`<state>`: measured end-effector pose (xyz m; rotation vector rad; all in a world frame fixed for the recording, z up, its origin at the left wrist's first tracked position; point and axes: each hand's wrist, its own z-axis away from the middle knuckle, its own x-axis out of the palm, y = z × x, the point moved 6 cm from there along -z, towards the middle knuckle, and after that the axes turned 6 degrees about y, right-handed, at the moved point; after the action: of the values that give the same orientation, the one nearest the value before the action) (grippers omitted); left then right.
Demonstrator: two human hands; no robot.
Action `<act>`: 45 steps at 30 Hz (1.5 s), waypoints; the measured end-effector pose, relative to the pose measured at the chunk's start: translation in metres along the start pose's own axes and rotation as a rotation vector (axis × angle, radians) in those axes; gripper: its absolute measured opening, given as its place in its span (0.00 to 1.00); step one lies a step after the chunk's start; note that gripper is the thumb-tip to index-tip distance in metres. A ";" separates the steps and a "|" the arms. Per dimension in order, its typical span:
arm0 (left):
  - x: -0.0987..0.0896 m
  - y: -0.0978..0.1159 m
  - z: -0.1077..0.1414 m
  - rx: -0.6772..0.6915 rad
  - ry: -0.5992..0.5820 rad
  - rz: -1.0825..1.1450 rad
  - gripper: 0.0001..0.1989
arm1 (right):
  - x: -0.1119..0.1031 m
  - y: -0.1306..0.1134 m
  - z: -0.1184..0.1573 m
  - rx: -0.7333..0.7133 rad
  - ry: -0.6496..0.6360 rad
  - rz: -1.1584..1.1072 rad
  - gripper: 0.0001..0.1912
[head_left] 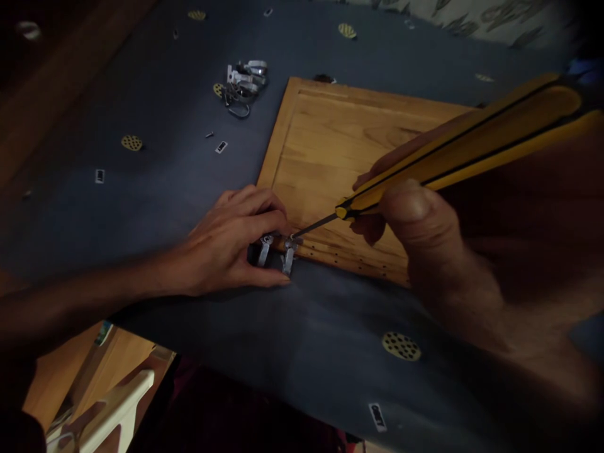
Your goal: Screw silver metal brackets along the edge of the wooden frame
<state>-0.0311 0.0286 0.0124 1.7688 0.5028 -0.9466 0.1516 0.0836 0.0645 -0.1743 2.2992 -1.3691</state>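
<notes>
A home is suggested by a counter (170, 207) covered in blue printed material, with pale leaf-patterned material (500, 19) beyond and cream-coloured furniture (120, 408) below.

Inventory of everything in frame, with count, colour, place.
Rectangular wooden panel: 1, honey-brown, on the cover
Metal hinges: 2, silver, at panel's near edge
Heap of metal hardware: 1, silver, beyond panel's left corner; piece count unclear
Small metal screw: 1, silver, left of panel
Long-handled screwdriver: 1, yellow and black, tip at right-hand hinge
Patterned table cover: 1, blue-grey, under panel
Dotted oval prints: at least 5, yellow and black, on cover
White slatted frame: 1, white, lower left
Leaf-patterned surface: 1, pale, top right
Left hand: 1, bare, at hinges
Right hand: 1, bare, gripping screwdriver
</notes>
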 end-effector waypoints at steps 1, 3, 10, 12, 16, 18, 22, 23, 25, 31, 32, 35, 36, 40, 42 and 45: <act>-0.001 0.001 0.000 0.004 0.002 0.000 0.16 | -0.002 -0.002 -0.001 -0.022 0.041 0.060 0.03; -0.001 0.002 0.000 0.015 0.007 -0.001 0.17 | -0.003 -0.007 -0.003 -0.063 0.081 0.132 0.02; 0.000 0.002 0.001 0.012 0.013 -0.025 0.18 | 0.001 -0.016 -0.006 -0.161 0.064 -0.019 0.16; 0.000 0.001 0.001 0.010 0.022 -0.033 0.18 | 0.002 -0.015 -0.005 -0.133 0.048 -0.020 0.17; 0.000 0.001 0.000 0.013 0.019 -0.037 0.17 | 0.003 -0.014 -0.006 -0.081 0.071 0.008 0.16; 0.001 0.001 0.000 0.007 0.015 -0.038 0.18 | 0.002 -0.016 -0.007 -0.092 0.088 0.009 0.15; 0.001 0.000 -0.001 -0.008 -0.011 -0.049 0.19 | 0.006 -0.021 -0.012 -0.083 -0.016 -0.045 0.04; 0.001 -0.001 -0.001 -0.012 -0.019 -0.055 0.19 | 0.007 -0.021 -0.013 -0.061 -0.049 -0.064 0.05; 0.001 0.000 -0.001 -0.018 -0.026 -0.066 0.19 | 0.006 -0.023 -0.012 -0.040 -0.067 -0.088 0.06; 0.000 0.001 -0.001 0.000 -0.002 -0.065 0.19 | 0.002 -0.017 -0.006 0.027 0.136 0.075 0.10; 0.000 0.001 0.000 0.000 -0.002 -0.061 0.20 | 0.004 -0.016 -0.006 0.009 0.140 0.028 0.12; 0.001 -0.001 0.000 -0.012 -0.009 -0.044 0.21 | 0.007 -0.013 -0.010 -0.002 0.134 -0.106 0.12; 0.001 -0.002 -0.001 -0.021 -0.015 -0.038 0.21 | 0.008 -0.014 -0.011 -0.010 0.110 -0.153 0.10; 0.001 -0.002 -0.001 -0.040 -0.027 -0.020 0.19 | 0.011 -0.020 -0.012 -0.001 -0.009 -0.271 0.06; 0.000 0.000 -0.001 -0.029 -0.021 -0.015 0.19 | 0.010 -0.017 -0.010 0.065 0.009 -0.209 0.09; 0.000 0.001 0.000 0.005 0.006 -0.014 0.19 | 0.009 -0.015 -0.011 0.044 0.044 -0.144 0.10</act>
<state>-0.0303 0.0283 0.0134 1.7755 0.5172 -0.9536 0.1369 0.0815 0.0786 -0.3036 2.3297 -1.5066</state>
